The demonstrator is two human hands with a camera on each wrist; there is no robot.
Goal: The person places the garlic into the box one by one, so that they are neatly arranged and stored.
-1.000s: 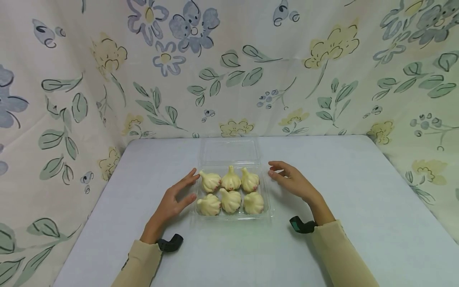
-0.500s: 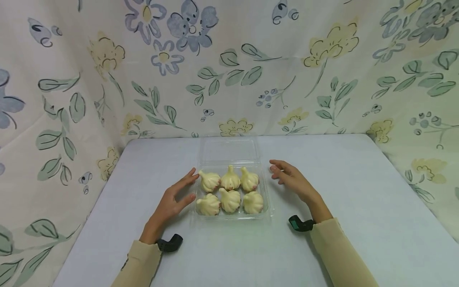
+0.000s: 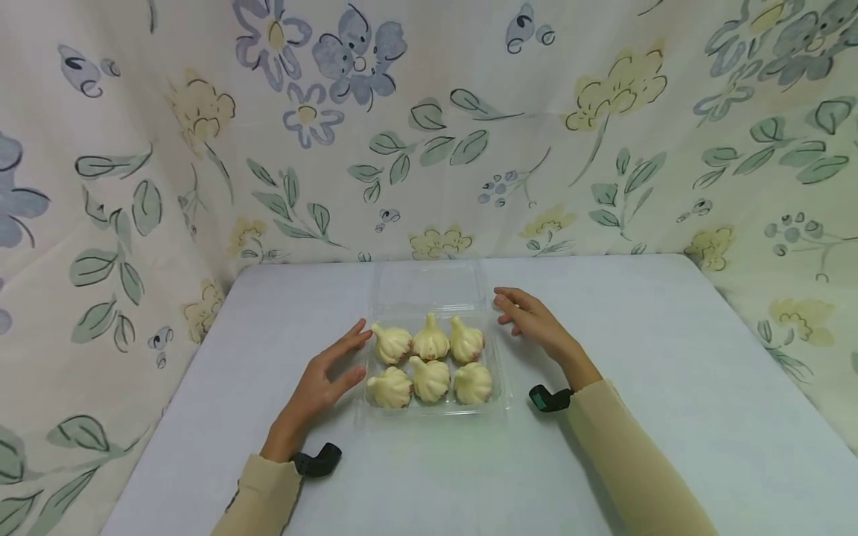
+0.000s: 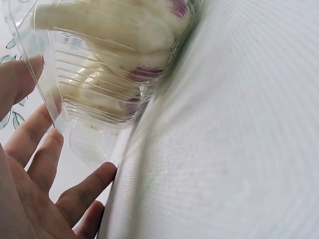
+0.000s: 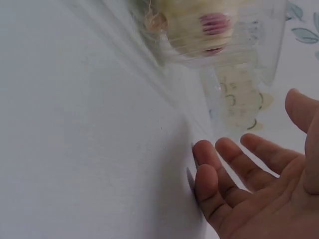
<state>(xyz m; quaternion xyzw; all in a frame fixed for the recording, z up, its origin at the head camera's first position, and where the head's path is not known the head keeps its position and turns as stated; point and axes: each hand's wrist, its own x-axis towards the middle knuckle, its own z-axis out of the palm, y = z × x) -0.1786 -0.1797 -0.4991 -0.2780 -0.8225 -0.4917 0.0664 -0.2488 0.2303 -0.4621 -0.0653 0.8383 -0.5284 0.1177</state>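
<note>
A clear plastic clamshell box (image 3: 436, 409) sits on the table with its transparent lid (image 3: 429, 286) folded back, away from me. Several cream garlic bulbs (image 3: 431, 380) with purple-tinged ends lie in it in two rows. Along the box's left side is my left hand (image 3: 320, 383), fingers spread and extended. In the left wrist view its thumb and fingertips meet the plastic rim (image 4: 50, 79); they do not curl round it. My right hand (image 3: 536, 320) hovers near the back right of the box, fingers loosely bent, holding nothing. A gap separates it from the plastic in the right wrist view.
A white-covered table (image 3: 670, 357) extends on both sides of the box. Floral cloth (image 3: 429, 134) hangs behind the table and along both sides. Each wrist wears a small black camera, the left camera (image 3: 318, 460) and the right camera (image 3: 550, 399).
My right hand has shifted slightly forward and left, toward the hinge side of the box. The left hand, the box and the garlic bulbs keep their places. The head view has tilted a little.
</note>
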